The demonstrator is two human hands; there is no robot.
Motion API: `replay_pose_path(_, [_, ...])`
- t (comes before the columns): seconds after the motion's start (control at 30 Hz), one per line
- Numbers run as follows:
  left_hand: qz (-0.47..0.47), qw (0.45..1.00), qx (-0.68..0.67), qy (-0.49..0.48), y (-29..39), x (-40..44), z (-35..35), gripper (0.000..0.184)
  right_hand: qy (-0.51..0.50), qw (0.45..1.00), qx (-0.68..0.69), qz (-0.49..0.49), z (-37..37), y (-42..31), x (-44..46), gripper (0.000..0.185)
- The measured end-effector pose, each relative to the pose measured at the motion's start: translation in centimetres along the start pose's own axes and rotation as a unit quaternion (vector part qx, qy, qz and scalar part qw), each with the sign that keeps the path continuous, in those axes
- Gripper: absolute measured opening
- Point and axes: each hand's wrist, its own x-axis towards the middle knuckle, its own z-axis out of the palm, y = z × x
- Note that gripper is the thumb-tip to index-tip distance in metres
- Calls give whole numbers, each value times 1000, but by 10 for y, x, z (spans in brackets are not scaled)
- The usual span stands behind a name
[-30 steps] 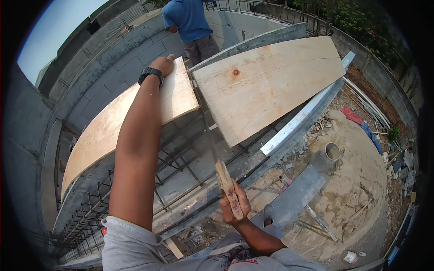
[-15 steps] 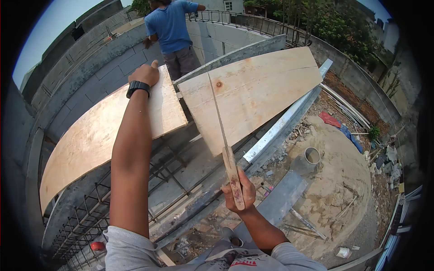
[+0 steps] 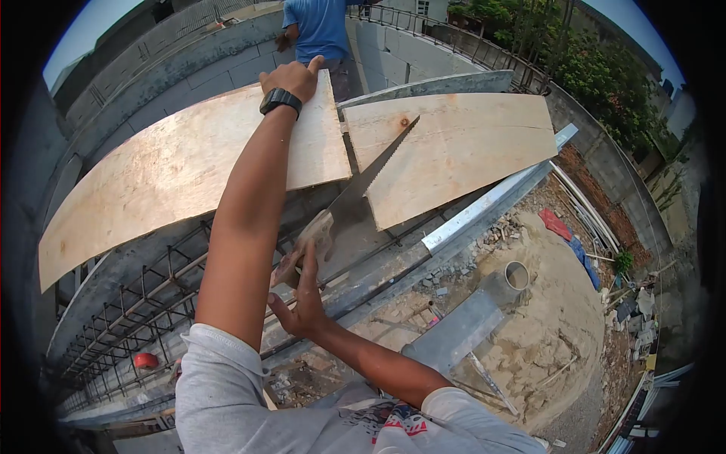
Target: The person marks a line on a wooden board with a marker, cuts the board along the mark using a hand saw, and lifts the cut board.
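Note:
My left hand (image 3: 293,82), with a black watch at the wrist, rests on the upper edge of a curved plywood piece (image 3: 174,163). Its fingers curl over the far edge and the thumb points up. In my right hand (image 3: 302,299) is the wooden handle of a handsaw (image 3: 363,181). The saw's blade slants up to the right, its tip over a second plywood board (image 3: 461,151). A narrow gap separates the two boards.
A co-worker in a blue shirt (image 3: 318,26) stands beyond the boards by a block wall (image 3: 219,79). Rebar cages (image 3: 144,310) run below left. A metal channel (image 3: 484,204), a round pipe (image 3: 516,275) and a sand pile (image 3: 560,325) lie to the right.
The handsaw has swung from near upright to a slant, its handle now further left with my right hand. The left plywood piece has shifted in view with my left hand on it.

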Motion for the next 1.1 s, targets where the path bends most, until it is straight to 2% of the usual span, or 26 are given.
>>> replay_pose_path(0.1, [-7,1000,1,-2,0,0,7,86,-21,996,-83,-13,12,-7,5,102])
replay_pose_path(0.2, [-10,1000,-14,-12,-4,7,12,85,-136,967,-176,126,-6,-16,-2,96])
replay_pose_path(0.3, [-6,1000,-8,11,-4,7,11,81,-166,958,-203,113,-42,-39,-3,79])
replay_pose_path(0.4, [18,999,-8,42,1,-4,1,77,-156,953,-212,147,-89,-47,1,55])
replay_pose_path(0.43, [26,994,9,107,3,-5,5,75,-123,960,-227,109,-108,-55,5,50])
replay_pose_path(0.47, [38,990,17,133,6,-10,-3,75,-87,964,-241,71,-130,-63,9,45])
replay_pose_path(0.53, [63,981,32,180,17,-20,-23,76,-9,956,-286,62,-179,-78,17,43])
replay_pose_path(0.57, [90,960,43,263,18,-20,-28,73,39,955,-285,71,-202,-87,19,42])
replay_pose_path(0.67, [133,910,51,389,30,-39,-90,65,138,942,-295,81,-254,-122,42,38])
replay_pose_path(0.77, [216,809,44,545,45,-58,-150,55,97,921,-371,-73,-269,-176,101,40])
replay_pose_path(0.8, [227,792,31,565,60,-70,-167,53,81,910,-382,-141,-268,-194,127,41])
replay_pose_path(0.9, [239,747,10,621,99,-107,-206,49,57,816,-445,-364,-261,-247,203,57])
replay_pose_path(0.97, [242,691,13,681,96,-104,-225,50,66,740,-472,-475,-256,-277,246,68])
replay_pose_path(1.0, [245,662,11,708,93,-101,-232,50,50,719,-504,-476,-255,-290,260,74])
replay_pose_path(1.03, [243,678,4,694,91,-106,-239,50,35,696,-534,-479,-255,-302,273,80])
replay_pose_path(1.1, [234,714,-7,660,87,-124,-242,48,-36,675,-628,-385,-255,-319,289,97])
